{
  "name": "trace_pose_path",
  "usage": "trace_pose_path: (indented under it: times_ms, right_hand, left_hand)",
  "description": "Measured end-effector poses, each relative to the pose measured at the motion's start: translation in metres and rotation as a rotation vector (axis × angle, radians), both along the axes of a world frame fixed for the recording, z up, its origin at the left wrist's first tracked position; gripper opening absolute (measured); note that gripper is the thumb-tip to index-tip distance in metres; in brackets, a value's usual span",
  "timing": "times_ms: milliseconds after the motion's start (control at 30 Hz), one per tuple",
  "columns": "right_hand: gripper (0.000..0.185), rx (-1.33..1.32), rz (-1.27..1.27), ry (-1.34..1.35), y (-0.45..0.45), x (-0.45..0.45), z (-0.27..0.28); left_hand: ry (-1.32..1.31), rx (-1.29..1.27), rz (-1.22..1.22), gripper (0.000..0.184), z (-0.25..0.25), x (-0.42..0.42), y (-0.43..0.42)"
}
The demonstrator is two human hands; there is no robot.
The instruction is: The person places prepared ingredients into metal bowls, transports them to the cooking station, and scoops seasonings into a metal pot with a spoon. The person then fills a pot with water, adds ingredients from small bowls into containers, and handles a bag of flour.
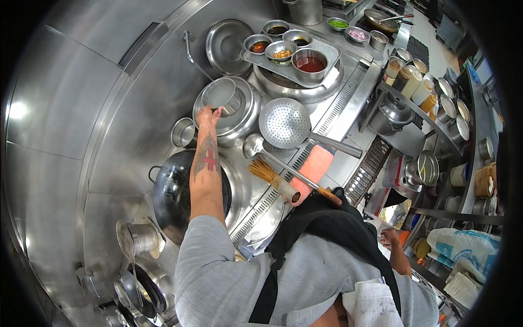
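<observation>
My left hand [208, 116] is closed on the rim of a steel pot [231, 103]. The pot is tilted under the end of a wall tap [192, 54], above a round steel lid or basin [245, 121]; its inside looks pale and cloudy. Away at my right side hangs my right hand [389, 238], its fingers loosely apart and nothing seen in them. Between my body and the pot lie a perforated strainer [284, 122], a ladle [254, 146], a bamboo brush [275, 180] and a pink cloth [313, 169].
A black wok [174, 191] sits below my left forearm, by a small steel cup [183, 132]. Beyond the strainer, a tray [331, 52] carries several bowls of sauces. Sauce bottles [412, 87] and steel bowls line the shelf at right. Another pot [136, 238] stands at lower left.
</observation>
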State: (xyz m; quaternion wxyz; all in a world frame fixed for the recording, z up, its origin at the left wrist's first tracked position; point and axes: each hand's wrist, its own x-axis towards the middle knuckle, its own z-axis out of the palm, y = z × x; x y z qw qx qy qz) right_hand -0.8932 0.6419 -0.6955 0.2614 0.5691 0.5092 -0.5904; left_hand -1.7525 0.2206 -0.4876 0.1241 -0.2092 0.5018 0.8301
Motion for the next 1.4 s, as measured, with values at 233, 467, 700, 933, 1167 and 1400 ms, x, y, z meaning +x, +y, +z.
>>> trace_pose_path:
  times_ms: [233,467,700,933,1167,1400]
  right_hand:
    - [0.023,0.070,0.020,-0.152,-0.010,-0.015,0.016]
    - [0.020,0.106,0.028,-0.168,-0.010,-0.008,0.013]
    - [0.024,-0.024,-0.132,0.026,-0.007,0.020,-0.018]
    - [0.030,0.054,-0.017,-0.186,-0.020,0.002,-0.002]
    - [0.029,0.110,-0.010,-0.151,-0.029,-0.005,0.009]
    - [0.036,0.553,1.772,-0.096,-0.014,-0.001,0.004]
  left_hand:
    - [0.029,-0.003,0.036,0.032,0.009,0.013,-0.002]
    - [0.044,0.016,0.066,0.030,0.018,0.018,0.001]
    - [0.032,0.041,0.054,0.031,0.024,0.017,0.005]
    - [0.038,0.057,0.030,0.033,0.015,0.008,0.003]
    - [0.040,0.012,0.053,0.029,0.020,0.018,0.005]
    - [0.008,0.035,0.059,0.030,0.016,0.016,0.008]
